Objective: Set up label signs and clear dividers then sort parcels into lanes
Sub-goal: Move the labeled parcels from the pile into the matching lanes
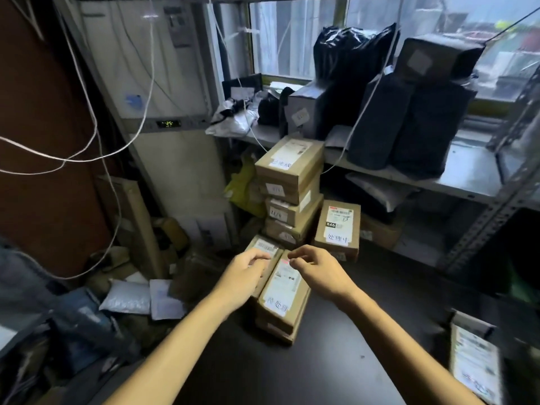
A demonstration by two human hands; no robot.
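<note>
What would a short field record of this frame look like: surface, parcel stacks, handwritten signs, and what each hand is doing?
surface: dark table
near stack: cardboard boxes, handwritten sign on top
tall stack: boxes behind it, handwritten sign on the top box
third box: single box right of the tall stack, handwritten sign on top
left hand: over the far end of the near stack, fingers curled, grip unclear
right hand: above the same end, fingers pinched, nothing visibly held
shelf: metal shelf with dark bagged parcels
clear dividers: none visible

left hand point(248, 268): fingers curled, empty | right hand point(314, 266): fingers pinched loosely, empty
</note>
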